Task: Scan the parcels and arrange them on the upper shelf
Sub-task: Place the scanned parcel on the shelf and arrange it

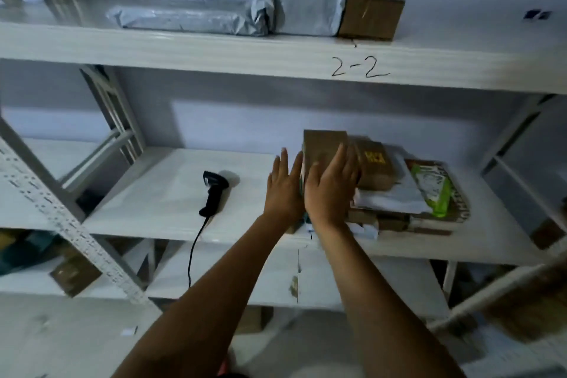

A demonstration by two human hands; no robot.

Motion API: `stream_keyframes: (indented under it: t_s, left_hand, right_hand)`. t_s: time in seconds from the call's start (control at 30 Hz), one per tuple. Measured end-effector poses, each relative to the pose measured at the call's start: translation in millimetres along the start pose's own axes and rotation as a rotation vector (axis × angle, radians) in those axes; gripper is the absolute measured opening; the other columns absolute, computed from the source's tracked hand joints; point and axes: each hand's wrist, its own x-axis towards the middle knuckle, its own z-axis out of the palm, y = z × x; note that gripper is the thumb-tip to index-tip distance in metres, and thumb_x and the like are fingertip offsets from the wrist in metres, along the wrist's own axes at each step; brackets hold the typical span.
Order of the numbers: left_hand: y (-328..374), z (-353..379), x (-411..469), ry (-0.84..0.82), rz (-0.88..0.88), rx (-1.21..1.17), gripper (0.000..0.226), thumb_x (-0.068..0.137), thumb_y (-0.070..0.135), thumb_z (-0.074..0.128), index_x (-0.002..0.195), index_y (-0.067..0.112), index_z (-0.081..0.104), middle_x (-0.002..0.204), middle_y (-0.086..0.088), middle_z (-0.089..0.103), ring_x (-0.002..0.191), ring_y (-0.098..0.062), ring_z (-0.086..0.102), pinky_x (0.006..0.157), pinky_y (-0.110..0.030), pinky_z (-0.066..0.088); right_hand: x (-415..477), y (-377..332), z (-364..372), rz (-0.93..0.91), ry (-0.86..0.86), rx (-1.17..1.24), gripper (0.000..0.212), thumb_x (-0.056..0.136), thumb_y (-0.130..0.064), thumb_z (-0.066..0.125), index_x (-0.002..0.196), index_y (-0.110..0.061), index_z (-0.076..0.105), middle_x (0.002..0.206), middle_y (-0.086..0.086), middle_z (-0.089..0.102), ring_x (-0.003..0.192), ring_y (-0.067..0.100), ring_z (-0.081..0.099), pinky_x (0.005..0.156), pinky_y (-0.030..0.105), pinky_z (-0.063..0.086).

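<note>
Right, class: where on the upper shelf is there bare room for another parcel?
Free: the upper shelf right of the brown box, and a patch left of the flat grey bag. Crowded: the middle, where those and the bulky grey bag touch.

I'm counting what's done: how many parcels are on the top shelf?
3. A flat grey bag lies on the left, a bulky grey bag is in the middle, and a brown box sits at the right. Smaller ones could be hidden behind them.
</note>
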Motion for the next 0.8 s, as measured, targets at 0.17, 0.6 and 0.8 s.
stream_keyframes:
  t_s: [0.17, 0.6, 0.8]
  left_hand:
    - [-40.9, 47.1, -40.0, -0.295, -0.293, -0.208, 0.045, 0.093, 0.043, 0.054, 0.132, 0.020, 0.054, 0.128, -0.009, 0.060, 0.122, -0.032, 0.058, 0.091, -0.044, 0.055]
    - [-105.0, 77.9, -3.8, -0.349, -0.518, -0.511, 0.043, 0.089, 0.050, 0.056, 0.121, 0.021, 0.054, 0.110, -0.004, 0.068, 0.098, -0.026, 0.067, 0.079, -0.045, 0.060]
    - [-153.5, 58.4, 10.2, -0.102, -0.701, -0.802, 0.027, 0.091, 0.031, 0.072, 0.113, 0.018, 0.063, 0.095, 0.003, 0.070, 0.083, -0.012, 0.068, 0.062, -0.014, 0.051]
  right_hand:
    - [-74.9, 39.3, 54.9, 0.161, -0.314, 0.026, 0.032, 0.100, -0.020, 0.054, 0.130, -0.021, 0.065, 0.132, 0.007, 0.066, 0.124, 0.030, 0.062, 0.099, 0.045, 0.054]
    - [-76.4, 47.0, 162.7, 0.551, -0.460, 0.074, 0.043, 0.107, -0.030, 0.042, 0.148, -0.019, 0.051, 0.142, 0.006, 0.061, 0.123, 0.025, 0.061, 0.094, 0.033, 0.048]
    - [-60.1, 15.1, 195.1, 0.551, -0.464, 0.248, 0.032, 0.107, -0.027, 0.047, 0.133, -0.020, 0.063, 0.133, 0.002, 0.062, 0.120, 0.018, 0.060, 0.093, 0.026, 0.047]
